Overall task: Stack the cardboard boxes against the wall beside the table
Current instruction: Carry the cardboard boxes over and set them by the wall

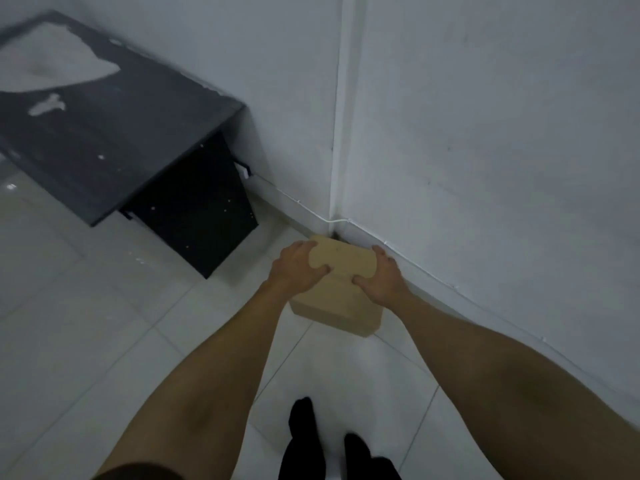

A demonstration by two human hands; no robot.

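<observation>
A small tan cardboard box [341, 259] is gripped on both sides, my left hand [298, 268] on its left edge and my right hand [382, 277] on its right edge. It rests on or just above a larger tan cardboard box [334, 311] that stands on the floor in the room's corner, close to the right wall [485, 150]. Whether the two boxes touch is not clear. The dark table [114, 133] stands to the left, against the back wall.
A black panel [197, 209] under the table reaches the floor left of the boxes. A thin white cable [433, 275] runs along the foot of the walls. White floor tiles [104, 323] spread out below. My dark-socked feet [304, 434] stand at the bottom centre.
</observation>
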